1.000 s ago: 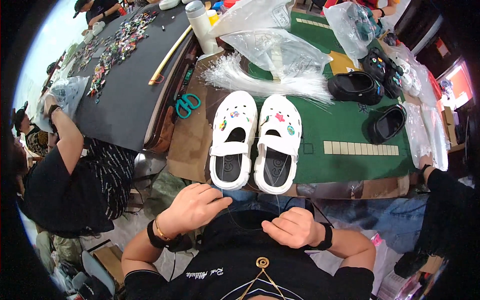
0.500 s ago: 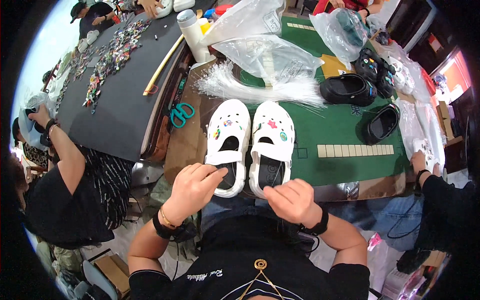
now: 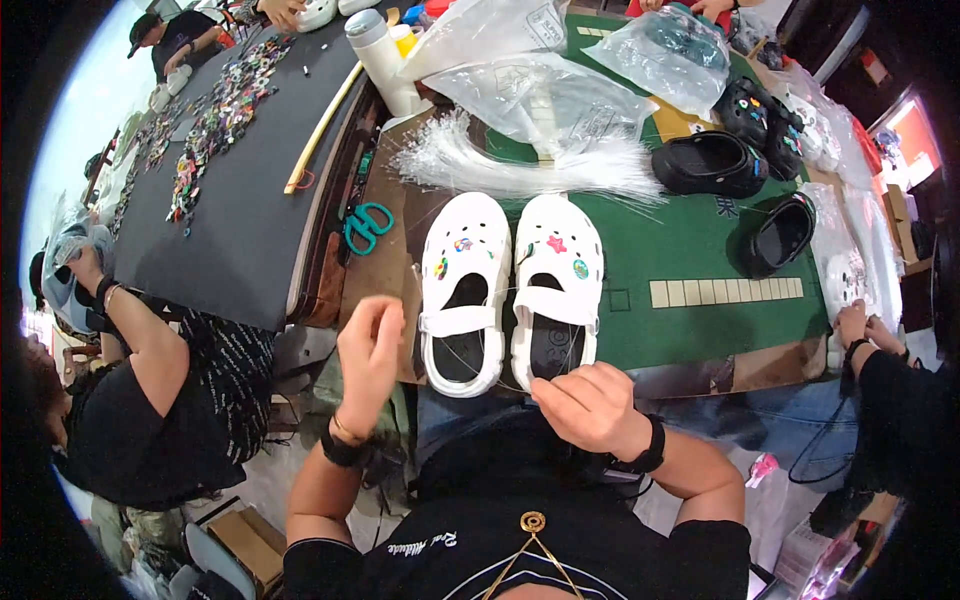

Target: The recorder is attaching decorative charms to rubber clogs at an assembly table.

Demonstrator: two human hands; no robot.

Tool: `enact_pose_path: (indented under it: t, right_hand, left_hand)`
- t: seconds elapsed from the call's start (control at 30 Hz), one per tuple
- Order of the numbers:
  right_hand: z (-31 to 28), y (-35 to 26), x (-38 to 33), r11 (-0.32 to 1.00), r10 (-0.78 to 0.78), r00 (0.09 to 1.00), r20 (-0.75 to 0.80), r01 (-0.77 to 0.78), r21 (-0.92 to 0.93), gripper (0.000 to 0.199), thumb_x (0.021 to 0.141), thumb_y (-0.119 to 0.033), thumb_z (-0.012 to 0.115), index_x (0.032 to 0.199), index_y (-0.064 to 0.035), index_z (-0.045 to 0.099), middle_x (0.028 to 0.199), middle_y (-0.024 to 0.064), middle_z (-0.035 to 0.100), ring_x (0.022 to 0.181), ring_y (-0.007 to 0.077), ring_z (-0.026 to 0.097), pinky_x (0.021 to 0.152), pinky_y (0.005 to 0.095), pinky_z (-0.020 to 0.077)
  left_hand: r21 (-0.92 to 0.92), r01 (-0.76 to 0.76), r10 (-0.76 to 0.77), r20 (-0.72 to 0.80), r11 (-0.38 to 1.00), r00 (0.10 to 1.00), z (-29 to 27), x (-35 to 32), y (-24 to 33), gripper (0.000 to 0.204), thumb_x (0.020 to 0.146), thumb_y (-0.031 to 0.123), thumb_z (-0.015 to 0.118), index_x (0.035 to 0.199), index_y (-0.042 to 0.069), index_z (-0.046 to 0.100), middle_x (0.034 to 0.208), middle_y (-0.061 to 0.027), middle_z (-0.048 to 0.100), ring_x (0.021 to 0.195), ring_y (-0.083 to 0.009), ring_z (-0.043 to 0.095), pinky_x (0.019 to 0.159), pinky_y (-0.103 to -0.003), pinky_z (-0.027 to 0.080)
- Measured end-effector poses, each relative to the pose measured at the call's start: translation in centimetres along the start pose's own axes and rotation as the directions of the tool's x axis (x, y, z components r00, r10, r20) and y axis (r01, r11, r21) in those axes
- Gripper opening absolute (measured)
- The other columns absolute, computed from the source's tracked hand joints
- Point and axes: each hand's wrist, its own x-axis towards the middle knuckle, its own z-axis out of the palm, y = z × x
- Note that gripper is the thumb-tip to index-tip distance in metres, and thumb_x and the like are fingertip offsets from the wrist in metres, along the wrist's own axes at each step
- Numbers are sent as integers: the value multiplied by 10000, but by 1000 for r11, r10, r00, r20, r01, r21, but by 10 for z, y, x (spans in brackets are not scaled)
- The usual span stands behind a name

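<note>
Two white clogs (image 3: 462,290) (image 3: 556,285) with small coloured charms lie side by side, toes away from me, at the near edge of a green mat (image 3: 700,240). My left hand (image 3: 368,350) is raised just left of the left clog, fingertips pinched together. My right hand (image 3: 590,405) sits at the heel of the right clog with its fingers curled in. A thin clear strand (image 3: 470,285) runs across both clogs between the two hands; it is too fine to follow fully.
A bundle of clear strands (image 3: 520,165) lies beyond the clogs, with teal scissors (image 3: 366,225) to its left. Black clogs (image 3: 710,162) (image 3: 780,232) and plastic bags (image 3: 540,95) fill the far right. A black table with charms (image 3: 230,200) and a seated person (image 3: 150,390) are left. Another person's hand (image 3: 855,325) is right.
Both hands rose from my lap toward the clogs. The left hand lifted beside the left clog and pinched shut; the right hand came to the right clog's heel.
</note>
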Motion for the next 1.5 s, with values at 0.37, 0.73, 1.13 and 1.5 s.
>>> enact_pose_path:
  t: [0.37,0.73,1.13,1.5]
  right_hand:
    - [-6,-17,-12,998,58,995,83,-56,-27,239,722,-93,746,946,-32,687,806,32,623,657,159,593,536,276,458]
    - [-7,-46,-39,998,59,998,29,-59,-3,240,707,-70,783,924,-19,695,743,35,625,576,156,590,466,267,436]
    - [-18,-59,-20,999,-27,997,72,28,-19,253,729,-94,766,955,0,703,763,27,627,600,125,587,460,243,411]
    - [-24,-62,-14,993,-23,999,38,27,-115,286,689,-97,685,952,13,680,762,25,577,618,131,530,488,252,408]
  left_hand:
    - [-104,255,-216,287,961,933,16,42,-14,127,922,108,640,929,-19,651,783,5,635,671,-34,540,594,-187,417]
    - [-76,52,-26,302,996,953,24,50,25,99,885,61,689,866,-33,662,688,24,607,633,-11,510,550,-204,409]
    - [-1,-32,30,373,1000,927,23,63,42,106,872,70,697,872,-33,671,697,11,624,639,-26,530,579,-208,441]
    - [-46,-38,53,407,998,912,24,65,32,109,868,74,698,881,-32,676,695,9,625,638,-29,524,582,-215,436]
